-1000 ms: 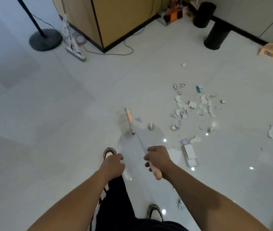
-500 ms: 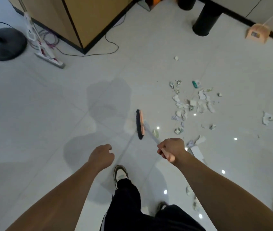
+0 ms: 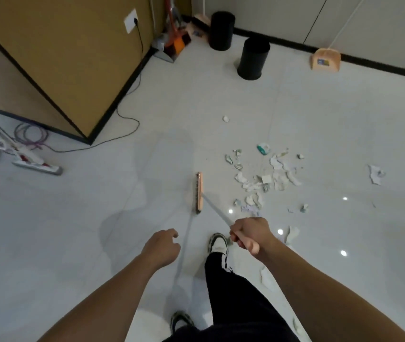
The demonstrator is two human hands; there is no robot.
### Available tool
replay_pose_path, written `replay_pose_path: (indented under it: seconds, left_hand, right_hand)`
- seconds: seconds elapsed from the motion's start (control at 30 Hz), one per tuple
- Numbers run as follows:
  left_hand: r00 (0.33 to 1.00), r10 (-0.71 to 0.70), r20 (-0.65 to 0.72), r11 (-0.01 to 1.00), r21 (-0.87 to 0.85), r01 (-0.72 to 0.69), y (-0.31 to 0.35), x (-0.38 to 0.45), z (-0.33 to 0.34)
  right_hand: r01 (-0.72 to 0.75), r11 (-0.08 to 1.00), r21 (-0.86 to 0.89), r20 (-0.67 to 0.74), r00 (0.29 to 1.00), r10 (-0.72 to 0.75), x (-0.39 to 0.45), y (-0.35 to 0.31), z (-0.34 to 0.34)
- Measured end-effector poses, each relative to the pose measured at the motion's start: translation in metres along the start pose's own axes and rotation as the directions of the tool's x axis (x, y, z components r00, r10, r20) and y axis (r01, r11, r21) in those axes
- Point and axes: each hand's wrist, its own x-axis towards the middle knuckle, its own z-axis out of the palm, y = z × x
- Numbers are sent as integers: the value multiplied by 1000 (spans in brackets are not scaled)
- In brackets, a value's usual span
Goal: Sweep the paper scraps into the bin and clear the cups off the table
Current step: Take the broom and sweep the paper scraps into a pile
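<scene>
White floor (image 3: 320,119), two bins (image 3: 253,59), right hand (image 3: 251,233) gripping one broom (image 3: 199,191) (left hand (image 3: 160,248) loose).

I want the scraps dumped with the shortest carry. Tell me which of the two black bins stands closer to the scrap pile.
The nearer black bin, standing out on open floor. The other black bin stands farther back, against the wall by the corner.

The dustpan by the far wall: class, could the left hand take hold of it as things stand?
Probably not. The dustpan leans at the far wall, well past the scraps, while the left hand hangs free near the person's body.
</scene>
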Motion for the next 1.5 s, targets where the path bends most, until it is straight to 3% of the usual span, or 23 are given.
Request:
replay_pose_path:
  seconds: [0.17,0.37,0.67,0.83,1.1,1.33,1.5]
  left_hand:
    - [998,-49,-44,995,89,53,37,40,-63]
    - [994,-5,-113,994,108,17,85,95,-119]
    - [997,18,-73,992,129,-8,104,177,-195]
    - [998,59,-16,971,233,-54,91,245,-253]
    - [981,131,140,918,355,-174,97,381,-373]
    - [939,303,165,877,336,-342,178,462,-426]
    - [920,336,200,839,380,-389,218,494,-450]
  right_hand:
    - [-55,998,4,-51,997,55,48,-66,-12]
    - [7,989,-145,-88,996,-20,88,-138,8]
    - [-8,995,103,145,989,-7,132,-240,70]
    - [-102,975,199,185,981,65,172,-280,123]
    - [-225,905,361,-141,946,292,214,-345,173]
    - [-192,910,367,-278,911,304,226,-424,200]
    - [-114,942,314,-401,884,241,246,-455,198]
